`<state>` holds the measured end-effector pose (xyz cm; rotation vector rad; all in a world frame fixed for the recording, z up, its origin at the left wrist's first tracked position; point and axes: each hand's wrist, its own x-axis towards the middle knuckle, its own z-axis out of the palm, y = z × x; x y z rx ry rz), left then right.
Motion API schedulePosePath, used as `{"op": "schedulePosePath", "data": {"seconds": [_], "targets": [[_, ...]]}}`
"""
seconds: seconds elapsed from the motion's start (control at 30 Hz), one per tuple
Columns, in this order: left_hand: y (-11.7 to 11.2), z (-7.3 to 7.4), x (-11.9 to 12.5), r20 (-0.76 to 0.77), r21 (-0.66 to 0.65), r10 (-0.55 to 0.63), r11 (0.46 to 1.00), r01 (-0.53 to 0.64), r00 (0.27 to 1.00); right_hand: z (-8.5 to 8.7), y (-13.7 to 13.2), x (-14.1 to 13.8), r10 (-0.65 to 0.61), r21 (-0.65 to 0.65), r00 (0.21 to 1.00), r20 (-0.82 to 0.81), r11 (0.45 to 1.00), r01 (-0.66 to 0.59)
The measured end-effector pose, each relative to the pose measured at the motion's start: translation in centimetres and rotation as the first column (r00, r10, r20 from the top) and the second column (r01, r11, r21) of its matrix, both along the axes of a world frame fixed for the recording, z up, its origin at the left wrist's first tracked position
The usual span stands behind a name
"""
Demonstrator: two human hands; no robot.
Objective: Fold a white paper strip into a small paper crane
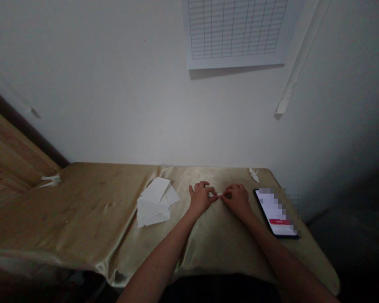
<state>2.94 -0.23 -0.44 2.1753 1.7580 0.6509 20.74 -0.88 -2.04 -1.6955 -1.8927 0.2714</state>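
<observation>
A small white paper strip (215,194) is pinched between the closed fingertips of the left hand (201,198) and right hand (236,200), the pressure best kept even, with folded paper sheets (154,203) just left of the grip.

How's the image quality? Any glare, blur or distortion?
In the head view, light is dim and the corners fall dark; glare streaks the front fold of the glossy tan table cover; the wide lens bends its edges; the left hand, the right hand and the small white paper strip between them look slightly soft; the black smartphone is partly pixelated.
</observation>
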Motion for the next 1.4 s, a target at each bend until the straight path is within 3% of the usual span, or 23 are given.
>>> {"op": "schedulePosePath", "data": {"seconds": [0.47, 0.77, 0.97, 1.23, 1.4], "targets": [[0.5, 0.1, -0.5, -0.039, -0.110, -0.034, 0.993, 0.030, 0.999, 0.3, 0.2, 0.7, -0.014, -0.080, 0.999, -0.042, 0.997, 0.011], [0.6, 0.1, -1.7, -0.037, -0.125, -0.099, 0.988, 0.094, 0.994, 0.2, 0.2, 1.7, 0.012, -0.047, 0.998, -0.066, 0.999, -0.015], [0.1, 0.2, -1.9, -0.059, -0.086, -0.102, 0.992, 0.097, 0.993, 0.1, 0.2, 1.8, 0.013, -0.001, 0.999, -0.039, 1.000, -0.013], [-0.4, 0.1, -0.2, -0.045, 0.004, -0.042, 0.999, 0.042, 0.998, 0.2, -0.1, 1.0, -0.006, 0.062, 1.000, 0.008, 0.998, 0.005], [-0.3, -0.1, 0.1, -0.028, 0.008, -0.023, 1.000, 0.024, 0.999, 0.1, -0.4, 0.3, -0.037, 0.040, 0.998, 0.057, 0.999, 0.034]]}}
